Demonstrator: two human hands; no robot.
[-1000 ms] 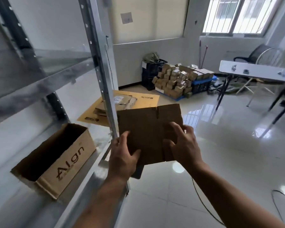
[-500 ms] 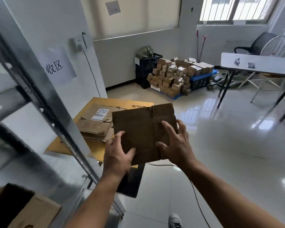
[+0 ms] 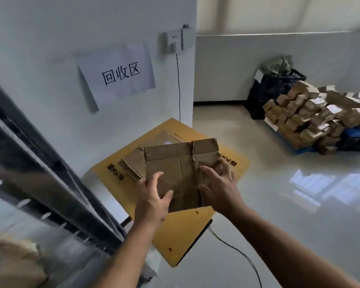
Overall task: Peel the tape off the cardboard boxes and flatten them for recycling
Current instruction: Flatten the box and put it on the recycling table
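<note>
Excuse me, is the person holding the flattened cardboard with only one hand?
No, both the left hand and the right hand hold the flattened cardboard, one at each side of its near edge.

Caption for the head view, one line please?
Left hand and right hand hold a flattened cardboard box over a yellow cardboard sheet on the floor, beneath a paper wall sign.

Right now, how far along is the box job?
Done: the brown cardboard box is flat, and other flattened brown pieces lie on the yellow cardboard sheet. In hand: left hand and right hand hold the flat box over that pile. Left: setting it down; whether tape remains I cannot tell.
</note>
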